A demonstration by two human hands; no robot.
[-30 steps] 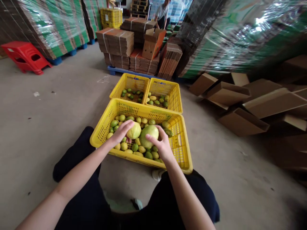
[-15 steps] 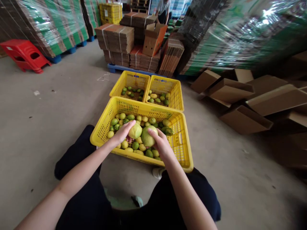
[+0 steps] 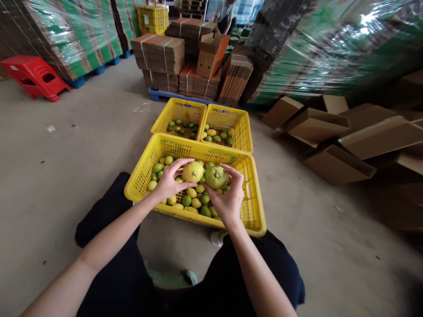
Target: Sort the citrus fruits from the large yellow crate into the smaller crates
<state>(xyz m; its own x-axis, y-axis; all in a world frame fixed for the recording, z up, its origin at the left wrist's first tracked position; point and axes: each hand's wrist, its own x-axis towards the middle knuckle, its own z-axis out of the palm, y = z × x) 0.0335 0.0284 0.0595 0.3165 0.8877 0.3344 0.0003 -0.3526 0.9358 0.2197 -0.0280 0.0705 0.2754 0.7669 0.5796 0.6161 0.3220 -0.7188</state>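
Between thumb and fingers, my left hand (image 3: 170, 179) grips a yellow lemon (image 3: 193, 172), its stem end facing me. My right hand (image 3: 230, 193) is closed around a larger green lemon (image 3: 216, 177), also stem end toward me. The two fruits are held side by side above a yellow plastic crate (image 3: 254, 200) in front of my knees. Inside it lie several yellow and green lemons (image 3: 187, 200), partly hidden by my hands.
Two more yellow crates, the left one (image 3: 158, 119) with green fruit and the right one (image 3: 244, 127) with mixed fruit, stand behind. Bundled cardboard (image 3: 165, 55) sits on a blue pallet. Open boxes (image 3: 337, 165) lie right, a red stool (image 3: 36, 75) left. A person (image 3: 225, 15) is at the back.
Both hands have turned the lemons so their stem ends face me, and have risen slightly. The right hand has shifted a little to the right. The crates have not moved.
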